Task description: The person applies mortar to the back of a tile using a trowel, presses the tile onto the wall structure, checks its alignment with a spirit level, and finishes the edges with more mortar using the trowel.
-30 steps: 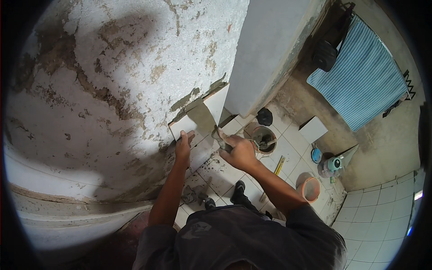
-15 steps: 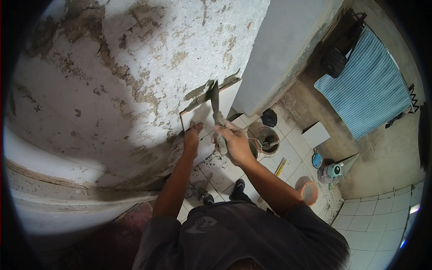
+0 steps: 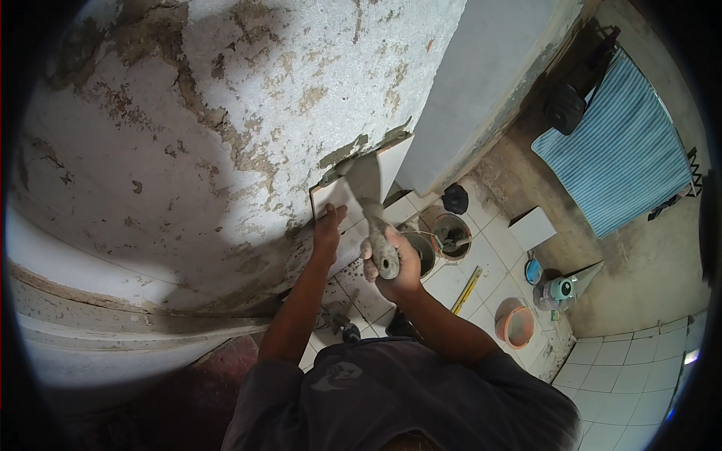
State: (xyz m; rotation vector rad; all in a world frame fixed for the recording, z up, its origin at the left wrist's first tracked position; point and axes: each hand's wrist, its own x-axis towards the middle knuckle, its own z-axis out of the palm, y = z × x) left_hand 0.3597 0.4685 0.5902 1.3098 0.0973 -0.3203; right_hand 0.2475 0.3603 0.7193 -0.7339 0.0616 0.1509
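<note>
A white tile [image 3: 331, 197] stands against the peeling wall [image 3: 301, 113], with grey mortar [image 3: 344, 152] along its top edge. My left hand [image 3: 328, 229] rests on the tile's front face, fingers stretched out and holding nothing. In my right hand [image 3: 400, 264] is a trowel [image 3: 366, 177], gripped by its mortar-caked handle, whose butt end points back toward me. The trowel's broad blade lies over the upper part of the tile, at the mortar, and hides part of both.
On the tiled floor to the right stand a bucket with mortar [image 3: 451, 234], an orange bucket [image 3: 516, 325], a yellow spirit level [image 3: 468, 289], a clear jug [image 3: 551, 293] and a leaning white tile [image 3: 532, 228]. A blue striped towel [image 3: 613, 143] hangs on the far wall.
The trowel blade has turned from edge-on to flat, facing me. My right hand has rolled with it and come slightly lower. My left hand stays on the tile.
</note>
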